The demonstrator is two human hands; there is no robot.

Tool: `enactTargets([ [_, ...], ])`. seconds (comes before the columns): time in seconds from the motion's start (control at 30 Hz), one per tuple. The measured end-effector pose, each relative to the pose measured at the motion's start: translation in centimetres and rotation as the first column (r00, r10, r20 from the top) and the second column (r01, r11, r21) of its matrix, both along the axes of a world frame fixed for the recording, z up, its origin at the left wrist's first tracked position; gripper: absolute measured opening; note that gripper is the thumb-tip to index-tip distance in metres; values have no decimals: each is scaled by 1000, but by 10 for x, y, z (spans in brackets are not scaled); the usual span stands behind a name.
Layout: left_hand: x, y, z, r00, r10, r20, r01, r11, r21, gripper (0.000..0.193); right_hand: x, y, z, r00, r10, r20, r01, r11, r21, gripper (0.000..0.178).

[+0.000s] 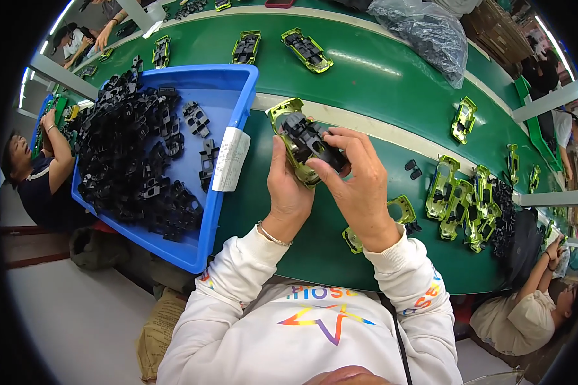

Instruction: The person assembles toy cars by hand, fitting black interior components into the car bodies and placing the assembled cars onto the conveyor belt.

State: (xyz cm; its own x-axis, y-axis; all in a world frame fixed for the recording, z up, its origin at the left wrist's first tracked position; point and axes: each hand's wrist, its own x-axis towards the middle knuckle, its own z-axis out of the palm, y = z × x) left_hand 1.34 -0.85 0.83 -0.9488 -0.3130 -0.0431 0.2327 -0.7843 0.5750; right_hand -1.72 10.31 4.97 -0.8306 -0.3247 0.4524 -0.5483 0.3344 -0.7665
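Left hand: fingers grasp green shell above the surface. Right hand: fingers pinch black insert inside it. Uneven pressure may tip the insert loose.

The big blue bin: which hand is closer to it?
The left. The left hand holds a green shell to the right of the blue bin; the right hand, on the shell's black insert, is farther right.

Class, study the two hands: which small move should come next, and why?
Probably the right hand should gently square the black insert with the green shell: the insert looks skewed across it, while the left hand supports the shell.
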Motion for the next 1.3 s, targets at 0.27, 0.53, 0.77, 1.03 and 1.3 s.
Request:
enactTargets([
  [0.27,2,5,1,999,34,41,-33,999,-36,50,2,-8,12,999,16,34,-19,997,72,39],
  [0.53,6,4,3,999,-36,22,37,998,-43,52,7,2,12,999,42,-25,-41,997,63,38],
  [0.77,5,-1,-13,997,-70,-40,71,997,28,51,11,1,15,993,44,-106,-23,982,188,35],
  [1.03,5,0,-12,993,-107,-51,109,993,46,51,14,2,18,995,29,-92,-5,967,255,37],
  [1.3,5,4,-1,991,-130,-21,130,991,-26,60,11,5,16,980,108,-170,-87,988,128,44],
])
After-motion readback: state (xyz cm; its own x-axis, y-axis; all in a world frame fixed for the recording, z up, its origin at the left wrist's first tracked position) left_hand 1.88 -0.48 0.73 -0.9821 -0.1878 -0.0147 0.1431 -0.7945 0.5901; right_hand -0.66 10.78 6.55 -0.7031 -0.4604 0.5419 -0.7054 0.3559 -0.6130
